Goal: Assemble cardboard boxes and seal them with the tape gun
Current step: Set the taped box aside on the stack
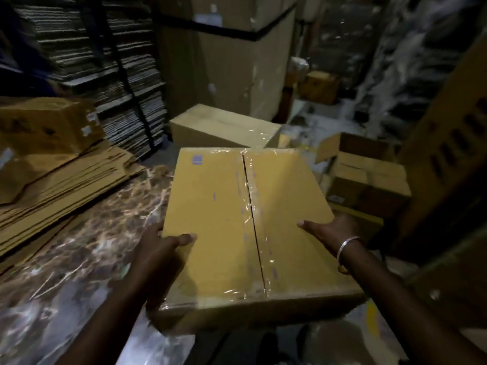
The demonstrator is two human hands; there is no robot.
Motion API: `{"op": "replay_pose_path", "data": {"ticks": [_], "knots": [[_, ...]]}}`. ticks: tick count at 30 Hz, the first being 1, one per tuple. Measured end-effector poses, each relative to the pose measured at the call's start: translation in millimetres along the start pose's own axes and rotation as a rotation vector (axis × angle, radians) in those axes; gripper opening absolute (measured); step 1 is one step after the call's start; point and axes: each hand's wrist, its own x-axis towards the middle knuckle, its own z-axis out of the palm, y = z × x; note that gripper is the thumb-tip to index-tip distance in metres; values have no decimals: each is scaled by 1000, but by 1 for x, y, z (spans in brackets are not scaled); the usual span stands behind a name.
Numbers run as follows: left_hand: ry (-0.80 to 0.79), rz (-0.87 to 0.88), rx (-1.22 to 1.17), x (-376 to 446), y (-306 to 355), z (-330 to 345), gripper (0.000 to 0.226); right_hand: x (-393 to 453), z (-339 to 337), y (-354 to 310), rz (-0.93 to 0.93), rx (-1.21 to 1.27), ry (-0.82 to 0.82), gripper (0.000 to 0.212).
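Dim storeroom, cardboard piling up on every side. Marbled table [87, 233] is running along the left and carrying one stack of flat box blanks [60, 185]. One small brown box [50, 122] is sitting on top of that stack, printing too blurred to read. Behind it, bundles of flattened cardboard [105, 64] are standing strapped against the back wall; can't count them.

One sealed box [224, 222] is being held up front and centre, its near-left corner overhanging the table edge. Two top flaps are meeting at one centre seam, and one strip of clear tape [254, 219] is running along the seam and wrapping over both ends.

Left hand [160, 248] is gripping the box's left edge, thumb lying on top, fingers hidden underneath. Right hand [326, 227] is gripping the right edge the same way, thumb on top. One metal bangle [345, 248] is sitting on the right wrist.

Beyond the held box, one more taped box [224, 127] is resting lower down. To the right, one open box [366, 177] is showing its flaps up. One tall carton [226, 54] is standing at the back.
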Motion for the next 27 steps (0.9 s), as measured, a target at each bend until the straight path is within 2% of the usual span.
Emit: {"op": "replay_pose_path", "data": {"ticks": [2,3,6,11,14,15,18,20,24,27], "knots": [[-13,21,30,11,10,33,62,8,-23,19,50,29,28,43],[-30,27,53,14,16,49,58,13,-34,28,68,19,38,46],[-84,28,111,23,32,99,52,38,-58,55,136,-19,118,63],[-189,31,162,68,45,179,67,99,-77,95,251,16,181,89],[-247,-6,157,102,56,226,66,156,-82,127,312,29,202,107],[-274,-12,155,114,59,242,64,174,-83,134,319,18,203,108],[-319,-29,175,157,65,290,53,221,-83,139,320,20,222,90],[-333,-59,204,188,61,320,42,253,-76,149,386,30,200,84],[-368,-151,305,256,38,377,45,315,-46,186,471,51,165,110],[-386,-197,404,303,14,420,43,349,-23,198,505,85,193,105]]}}
